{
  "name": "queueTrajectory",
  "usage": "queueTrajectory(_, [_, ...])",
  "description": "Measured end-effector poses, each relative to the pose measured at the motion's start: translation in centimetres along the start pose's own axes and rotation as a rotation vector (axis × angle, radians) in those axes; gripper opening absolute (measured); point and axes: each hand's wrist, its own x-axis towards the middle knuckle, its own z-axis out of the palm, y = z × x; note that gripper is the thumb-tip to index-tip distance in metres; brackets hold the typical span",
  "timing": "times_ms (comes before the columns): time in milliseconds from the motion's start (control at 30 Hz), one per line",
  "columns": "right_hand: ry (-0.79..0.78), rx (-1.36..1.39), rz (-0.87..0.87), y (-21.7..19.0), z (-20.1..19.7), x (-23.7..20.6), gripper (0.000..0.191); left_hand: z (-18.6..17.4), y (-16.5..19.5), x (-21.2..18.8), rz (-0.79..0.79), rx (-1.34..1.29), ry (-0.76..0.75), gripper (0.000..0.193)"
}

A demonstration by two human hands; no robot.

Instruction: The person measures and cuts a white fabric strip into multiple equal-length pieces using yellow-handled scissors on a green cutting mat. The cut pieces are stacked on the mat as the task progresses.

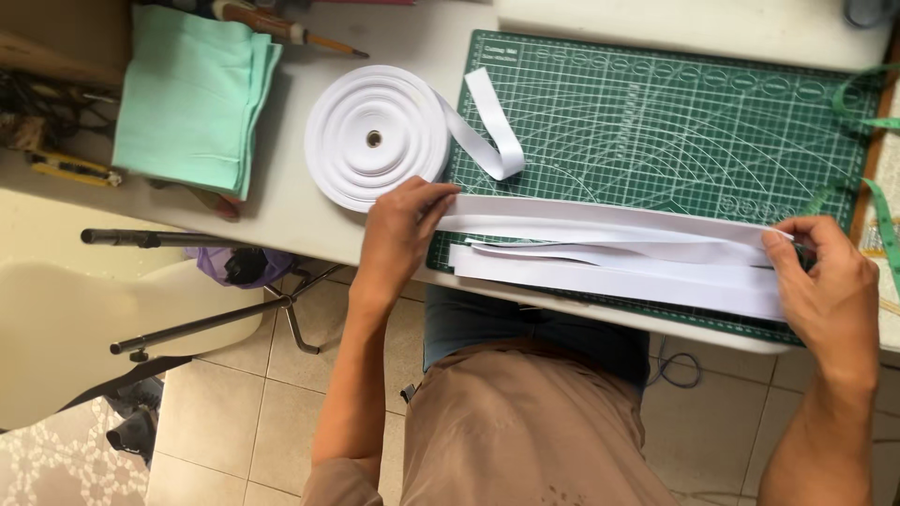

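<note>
A pale surface (300,201) fills the upper part of the view, its near edge running above the person's lap. On it lies a green cutting mat (656,122) printed with a grid and curved lines, taking up most of the right half. To the left, near the far corner, sits a folded stack of mint-green fabric (192,94), with a wooden-handled tool (281,28) just beyond it. Between the fabric and the mat rests a large roll of white band (375,139), lying flat, its loose end looping onto the mat's left edge.

Across the near edge of the mat lie several long white strips (609,248), stacked lengthwise and overlapping, reaching from one hand to the other. The left hand (398,234) presses down on the left ends of the strips, fingers spread and bent, just beside the roll. The right hand (830,286) pinches the right ends of the strips between thumb and fingertips at the mat's right side. A green measuring tape (877,201) curls along the surface's right edge, near the right hand. Left of the fabric, at the surface's corner, lies a small yellow utility knife (70,169).
</note>
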Motion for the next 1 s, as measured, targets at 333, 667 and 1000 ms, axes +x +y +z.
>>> queueTrajectory(333, [-0.098,-0.053,-0.074,-0.8,-0.7,1.1,0.023,-0.1,0.0,-0.7,-0.053,0.11,-0.026,0.013])
queueTrajectory(667, [-0.194,-0.067,-0.004,-2.6,-1.7,2.0,0.026,0.4,0.9,-1.6,0.007,0.232,-0.023,0.013])
queueTrajectory(1000, [-0.165,-0.039,-0.058,-2.9,-1.5,2.0,0.026,-0.1,2.6,-1.4,0.021,0.158,-0.05,0.027])
